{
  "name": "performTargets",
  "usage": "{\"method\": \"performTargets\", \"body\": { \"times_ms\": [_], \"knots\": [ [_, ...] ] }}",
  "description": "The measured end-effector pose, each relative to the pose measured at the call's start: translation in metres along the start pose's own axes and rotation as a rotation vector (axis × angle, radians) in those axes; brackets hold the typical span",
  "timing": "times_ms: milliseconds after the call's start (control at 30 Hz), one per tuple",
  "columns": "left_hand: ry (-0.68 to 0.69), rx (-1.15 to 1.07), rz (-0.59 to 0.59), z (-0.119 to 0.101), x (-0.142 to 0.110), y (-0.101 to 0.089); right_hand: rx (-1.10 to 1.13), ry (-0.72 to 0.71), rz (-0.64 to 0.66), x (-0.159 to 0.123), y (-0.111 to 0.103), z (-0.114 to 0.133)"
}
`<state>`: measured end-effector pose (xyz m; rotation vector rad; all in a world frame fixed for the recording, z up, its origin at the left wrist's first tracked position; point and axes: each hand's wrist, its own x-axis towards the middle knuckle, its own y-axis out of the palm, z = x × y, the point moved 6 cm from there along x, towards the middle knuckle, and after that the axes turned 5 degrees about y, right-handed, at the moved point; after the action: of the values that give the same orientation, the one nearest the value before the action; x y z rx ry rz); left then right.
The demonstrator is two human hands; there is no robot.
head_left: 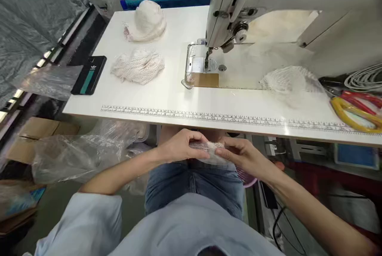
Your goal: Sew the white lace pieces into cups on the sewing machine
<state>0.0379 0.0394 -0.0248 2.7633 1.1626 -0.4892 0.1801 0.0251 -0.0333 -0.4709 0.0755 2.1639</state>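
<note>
While both hands are held over the lap, just off the near edge of the desk (173, 96), a whitish knitted piece (214, 156) is stretched between them. The left hand (183, 146) has its grip drawn in to a pinch, thumb and fingers on the left end of the piece. The right hand (241, 154) likewise has its grip nearly closed, thumb and fingers nipping the right end.

Legible writing: a black phone (89, 75) at the left of the desk bears a pale trefoil mark with small lettering that appears to read adidas, above a green stripe. A printed ruler scale (185, 114) runs along the near edge of the desk, with numerals, 17 among them.

Orientation: the long axis of the held piece lies left to right, roughly parallel to the near edge; which end is its front cannot be told.

Also on the desk: a sewing machine (223, 9), a cream rounded bundle (148, 19), a flat knitted piece (139, 66) nearer the scale, a white knitted bundle (289, 81) towards the right, and yellow-handled scissors (355, 116) at the right end
</note>
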Motion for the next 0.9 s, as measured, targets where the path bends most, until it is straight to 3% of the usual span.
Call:
{"method": "performTargets", "body": {
  "times_ms": [367, 533, 600, 700, 800, 900],
  "knots": [
    [0.027, 0.016, -0.199, -0.012, -0.008, -0.005, 0.023, -0.013, -0.052, 0.003, 0.001, 0.019],
    [0.124, 0.271, -0.301, -0.066, -0.012, -0.040, -0.002, -0.111, -0.093, 0.018, -0.005, 0.058],
    [0.177, 0.460, -0.266, -0.093, 0.005, -0.064, -0.098, -0.173, -0.125, 0.034, -0.017, 0.073],
    [0.202, 0.701, -0.099, -0.115, 0.051, -0.102, -0.359, -0.239, -0.208, 0.065, -0.045, 0.084],
    [0.180, 0.847, -0.042, -0.115, 0.101, -0.135, -0.685, -0.325, -0.415, 0.088, -0.081, 0.085],
    [0.166, 0.852, 0.026, -0.105, 0.133, -0.144, -0.939, -0.503, -0.588, 0.093, -0.102, 0.088]
  ]
}}
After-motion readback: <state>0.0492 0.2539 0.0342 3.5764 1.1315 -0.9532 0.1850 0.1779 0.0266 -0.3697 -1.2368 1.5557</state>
